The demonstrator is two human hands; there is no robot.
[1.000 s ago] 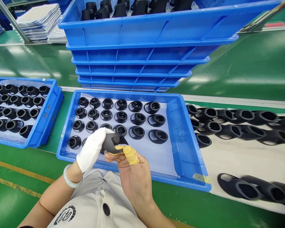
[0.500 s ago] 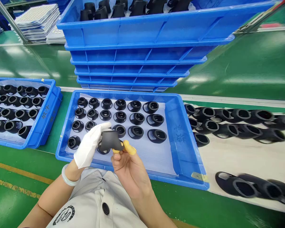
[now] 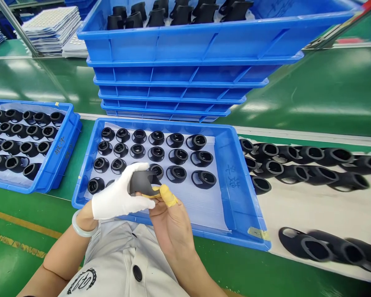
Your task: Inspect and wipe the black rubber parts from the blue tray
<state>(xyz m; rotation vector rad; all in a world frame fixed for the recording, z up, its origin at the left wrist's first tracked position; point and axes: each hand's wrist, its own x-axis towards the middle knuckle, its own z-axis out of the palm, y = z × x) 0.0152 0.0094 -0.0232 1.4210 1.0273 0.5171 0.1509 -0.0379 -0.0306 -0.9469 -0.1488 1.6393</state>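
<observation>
A matte black cup-like piece (image 3: 140, 182) is held between both hands over the front of the middle blue tray (image 3: 250, 206). My left hand (image 3: 120, 197), in a white glove, wraps round its left side, with fingers above and thumb below. My right hand (image 3: 171, 218), palm up with yellow covers on some fingertips, pinches the piece's right end. Under and behind the hands, rows of black pieces (image 3: 203, 158) stand on a white sheet (image 3: 200, 206) in the tray. The hands hide part of the front rows.
Behind the tray rises a stack of blue trays (image 3: 185, 45), the top one holding black pieces. Another filled tray (image 3: 57, 165) sits at the left. More black pieces (image 3: 318, 247) lie on a pale surface (image 3: 297, 206) at the right. Stacked white sheets (image 3: 49, 29) are at the back left.
My left hand has turned and closed further round the black piece, its thumb now below it. The piece has tilted, and its opening shows more at the right.
</observation>
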